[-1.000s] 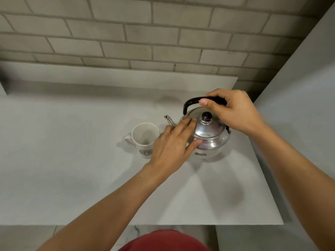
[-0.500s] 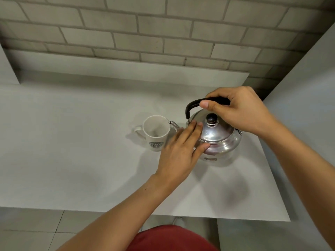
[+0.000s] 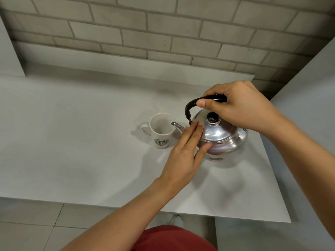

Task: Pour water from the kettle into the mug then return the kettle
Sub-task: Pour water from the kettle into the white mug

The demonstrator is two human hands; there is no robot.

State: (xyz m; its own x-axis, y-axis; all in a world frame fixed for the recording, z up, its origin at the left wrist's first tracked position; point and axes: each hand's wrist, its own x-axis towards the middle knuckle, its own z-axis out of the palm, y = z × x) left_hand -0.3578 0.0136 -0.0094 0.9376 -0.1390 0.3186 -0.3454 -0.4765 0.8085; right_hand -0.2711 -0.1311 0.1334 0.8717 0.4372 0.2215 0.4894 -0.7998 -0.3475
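Note:
A shiny steel kettle (image 3: 224, 136) with a black knob and black arched handle is at the right of the white counter (image 3: 72, 151). My right hand (image 3: 241, 107) grips the handle from above. My left hand (image 3: 184, 154) lies flat against the kettle's left side and lid edge, fingers straight. The thin spout reaches over the rim of a white mug (image 3: 161, 131) with a green logo, which stands upright just left of the kettle, handle to the left. I cannot tell whether the kettle is lifted off the counter.
A grey brick wall (image 3: 163, 33) with a low ledge runs behind the counter. A pale wall panel (image 3: 308, 105) closes the right side. The counter's front edge is near my body, with tiled floor below.
The kettle's spout has come closer to the mug and now reaches over its rim. Both hands keep their hold on the kettle.

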